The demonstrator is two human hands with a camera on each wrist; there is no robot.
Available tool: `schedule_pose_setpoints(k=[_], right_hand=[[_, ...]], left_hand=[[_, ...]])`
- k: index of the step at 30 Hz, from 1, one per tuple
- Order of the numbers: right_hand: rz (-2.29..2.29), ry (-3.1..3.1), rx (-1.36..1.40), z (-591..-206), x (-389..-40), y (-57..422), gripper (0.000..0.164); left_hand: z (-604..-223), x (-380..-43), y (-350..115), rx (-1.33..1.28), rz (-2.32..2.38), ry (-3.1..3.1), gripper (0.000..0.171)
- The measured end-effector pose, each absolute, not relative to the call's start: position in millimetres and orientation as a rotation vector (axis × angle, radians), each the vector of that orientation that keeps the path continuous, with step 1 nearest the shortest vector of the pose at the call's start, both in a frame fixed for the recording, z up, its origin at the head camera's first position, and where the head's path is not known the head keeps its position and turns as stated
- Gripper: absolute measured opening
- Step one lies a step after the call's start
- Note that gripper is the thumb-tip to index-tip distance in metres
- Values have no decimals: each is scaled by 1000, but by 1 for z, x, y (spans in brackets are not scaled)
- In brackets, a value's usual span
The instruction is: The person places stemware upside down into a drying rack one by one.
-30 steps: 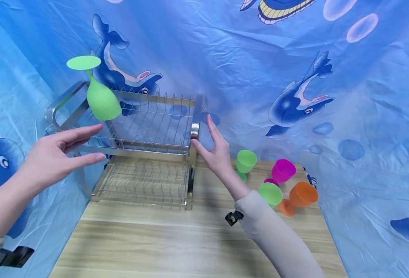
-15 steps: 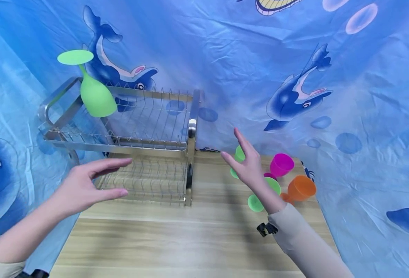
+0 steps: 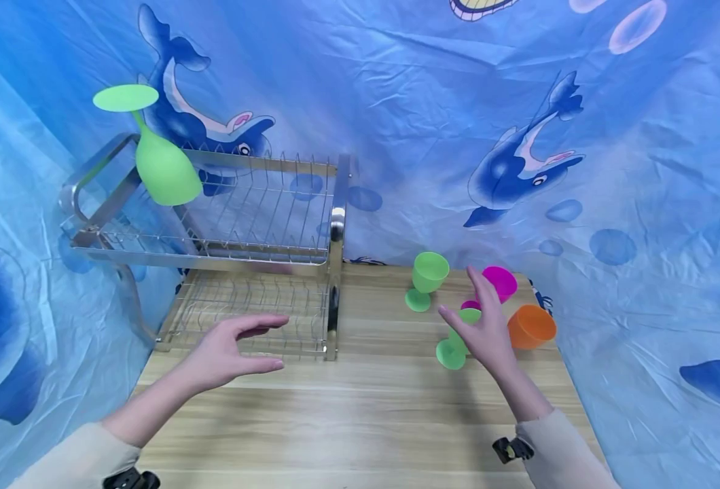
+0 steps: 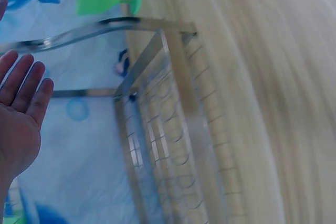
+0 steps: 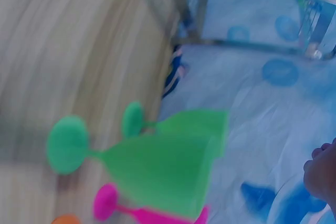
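Closest to my view, pale sleeves come in from both lower corners, with a black strap at the right wrist. Left hand: thumb and fingers spread apart, nothing between them; the left wrist view shows the fingers straight. Half a second ago it was further left; now it sits further in, overlapping the rack's lower tier in my view. Right hand: thumb and forefinger extended and apart, holding nothing. A second ago it was by the rack's right post; it has swung right, over the cups.

Wooden table beneath. The front green cup stands partly hidden by the right hand; in the right wrist view I see a gap between that hand and the cups. Orange cup just right of the hand, its foot now covered. Pink cup behind, partly masked. The back green cup, half blocked half a second ago, now shows whole.

Metal rack to the left. The upside-down green cup remains on its upper tier, tilted. Farthest: blue dolphin sheet.
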State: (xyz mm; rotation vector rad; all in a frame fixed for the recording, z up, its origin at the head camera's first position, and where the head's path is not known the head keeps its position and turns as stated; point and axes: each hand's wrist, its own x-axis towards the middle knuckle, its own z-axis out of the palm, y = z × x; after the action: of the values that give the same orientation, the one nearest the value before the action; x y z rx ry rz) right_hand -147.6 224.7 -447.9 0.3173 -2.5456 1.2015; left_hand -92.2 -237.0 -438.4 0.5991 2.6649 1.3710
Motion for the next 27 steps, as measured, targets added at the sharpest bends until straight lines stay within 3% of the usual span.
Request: schedule_pose_setpoints(k=[10, 27], right_hand=[[1219, -2748, 204, -478, -137, 279, 112], [1474, -2585, 58, -552, -135, 292, 114]], left_hand=[[-467, -107, -220, 583, 1443, 2520, 64], [-479, -115, -207, 588, 1483, 2456, 62]])
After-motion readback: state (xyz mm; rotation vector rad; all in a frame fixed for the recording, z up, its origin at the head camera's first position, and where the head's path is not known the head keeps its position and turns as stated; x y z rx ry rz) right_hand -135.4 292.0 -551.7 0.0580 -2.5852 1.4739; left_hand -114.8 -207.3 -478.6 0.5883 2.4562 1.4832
